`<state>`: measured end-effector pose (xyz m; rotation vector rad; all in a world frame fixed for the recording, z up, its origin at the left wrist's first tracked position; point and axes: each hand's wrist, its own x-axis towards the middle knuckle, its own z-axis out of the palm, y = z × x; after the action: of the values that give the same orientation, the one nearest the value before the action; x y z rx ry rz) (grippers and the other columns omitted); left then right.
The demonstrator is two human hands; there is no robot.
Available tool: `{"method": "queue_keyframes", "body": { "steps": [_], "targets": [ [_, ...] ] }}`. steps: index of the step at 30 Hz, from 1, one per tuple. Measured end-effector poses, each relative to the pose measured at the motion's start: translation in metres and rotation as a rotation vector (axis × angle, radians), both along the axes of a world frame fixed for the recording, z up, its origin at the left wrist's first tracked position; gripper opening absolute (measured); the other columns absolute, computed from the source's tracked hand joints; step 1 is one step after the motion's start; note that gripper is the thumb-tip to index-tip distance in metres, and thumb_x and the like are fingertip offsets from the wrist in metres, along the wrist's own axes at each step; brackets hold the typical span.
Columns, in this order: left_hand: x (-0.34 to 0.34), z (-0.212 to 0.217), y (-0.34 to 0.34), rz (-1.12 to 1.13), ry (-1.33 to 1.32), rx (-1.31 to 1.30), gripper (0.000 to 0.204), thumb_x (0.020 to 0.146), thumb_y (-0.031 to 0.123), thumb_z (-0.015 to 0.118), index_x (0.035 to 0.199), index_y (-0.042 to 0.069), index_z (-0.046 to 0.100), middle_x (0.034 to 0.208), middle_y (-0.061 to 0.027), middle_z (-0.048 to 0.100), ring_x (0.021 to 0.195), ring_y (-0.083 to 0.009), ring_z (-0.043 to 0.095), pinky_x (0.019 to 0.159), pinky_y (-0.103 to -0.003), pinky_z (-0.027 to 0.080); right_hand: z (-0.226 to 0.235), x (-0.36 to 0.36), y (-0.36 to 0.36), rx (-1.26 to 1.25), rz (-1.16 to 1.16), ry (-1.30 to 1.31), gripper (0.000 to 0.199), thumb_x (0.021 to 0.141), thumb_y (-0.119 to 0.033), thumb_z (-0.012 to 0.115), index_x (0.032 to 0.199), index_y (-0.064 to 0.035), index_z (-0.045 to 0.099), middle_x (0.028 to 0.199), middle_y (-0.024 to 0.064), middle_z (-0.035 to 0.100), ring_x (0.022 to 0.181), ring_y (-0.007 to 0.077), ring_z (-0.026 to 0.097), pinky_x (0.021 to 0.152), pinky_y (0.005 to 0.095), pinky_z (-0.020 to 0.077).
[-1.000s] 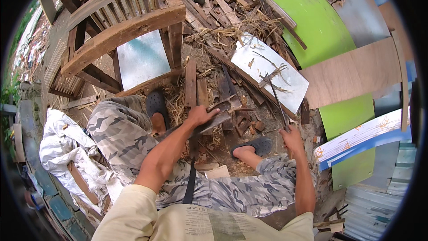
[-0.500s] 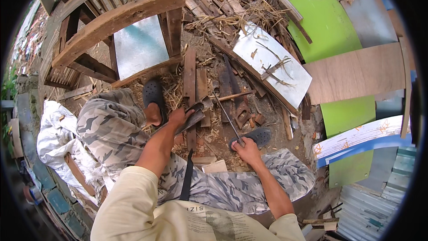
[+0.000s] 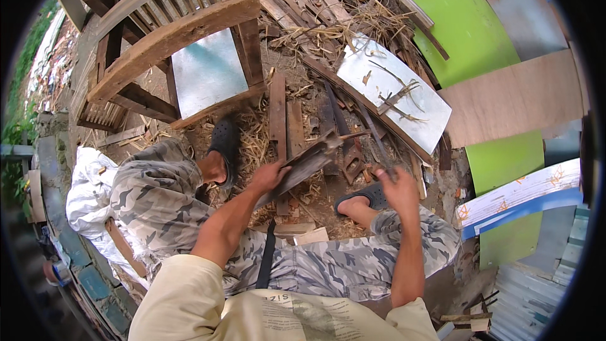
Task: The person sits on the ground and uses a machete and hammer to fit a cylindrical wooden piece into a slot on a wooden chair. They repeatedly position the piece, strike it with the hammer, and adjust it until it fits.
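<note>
My left hand (image 3: 268, 177) is closed around the near part of a dark, weathered wooden board (image 3: 306, 165), tilted up over the ground between my feet. A thin wooden stick (image 3: 355, 134) shows at the board's far end; whether it is joined to it I cannot tell. In my right hand (image 3: 401, 189) is a long thin metal tool (image 3: 377, 139), blurred and pointing away from me; its exact kind is unclear. It stands apart from the board, to the right. Below lies a handsaw (image 3: 352, 165) with a brown handle.
A wooden chair frame (image 3: 177, 41) stands at the far left. Beyond my feet lie planks (image 3: 278, 107), straw (image 3: 360, 25) and a pale metal sheet (image 3: 391, 91) with twigs on it. Green panels (image 3: 467, 31) and plywood (image 3: 517, 101) are on the right, a white sack (image 3: 88, 183) on the left.
My right hand has moved right and up with the metal tool, away from the board. My left hand has raised the board and shifted it slightly right. The view has shifted a little.
</note>
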<state>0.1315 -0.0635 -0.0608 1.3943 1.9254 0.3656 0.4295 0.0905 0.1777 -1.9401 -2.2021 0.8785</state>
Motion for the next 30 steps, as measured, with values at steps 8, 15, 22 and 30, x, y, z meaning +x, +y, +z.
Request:
{"method": "queue_keyframes", "body": {
  "steps": [8,15,22,30],
  "targets": [
    [0.057,0.115,0.188,-0.057,-0.113,0.747,0.031,0.103,0.040,0.056,0.112,0.012,0.065,0.086,-0.0183,0.069,0.077,-0.0383,0.068,0.068,-0.048,0.054,0.055,0.070,0.055,0.568,-0.405,0.006,0.050,0.097,-0.046,0.066,0.104,0.0034,0.066,0.079,0.0176,0.070,0.070,0.0381,0.068,0.068,0.0461,0.0523],
    [0.027,0.209,0.286,-0.369,0.305,0.525,0.057,0.099,0.065,0.045,0.103,0.012,0.067,0.069,-0.0109,0.065,0.063,-0.0256,0.067,0.057,-0.042,0.055,0.089,0.056,0.056,0.356,-0.618,0.741,0.035,0.099,-0.038,0.068,0.091,-0.0051,0.060,0.062,-0.0003,0.049,0.044,0.0090,0.048,0.040,0.0264,0.0393],
    [-0.084,0.097,0.225,-0.452,0.486,0.288,0.061,0.097,0.064,0.051,0.084,0.007,0.068,0.070,-0.0173,0.067,0.068,-0.0375,0.068,0.064,-0.050,0.054,0.042,0.003,0.023,-0.018,-0.360,0.504,0.042,0.098,-0.047,0.068,0.091,-0.0061,0.061,0.060,-0.0025,0.050,0.045,0.0090,0.050,0.041,0.0268,0.0404],
    [-0.141,-0.001,0.120,-0.398,0.415,-0.049,0.059,0.099,0.060,0.050,0.094,0.007,0.075,0.084,-0.0193,0.072,0.086,-0.0402,0.071,0.077,-0.051,0.056,-0.065,-0.046,-0.041,-0.294,-0.081,0.284,0.044,0.097,-0.042,0.068,0.098,0.0010,0.066,0.071,0.0142,0.066,0.063,0.0270,0.066,0.058,0.0398,0.0494]
  ]
}}
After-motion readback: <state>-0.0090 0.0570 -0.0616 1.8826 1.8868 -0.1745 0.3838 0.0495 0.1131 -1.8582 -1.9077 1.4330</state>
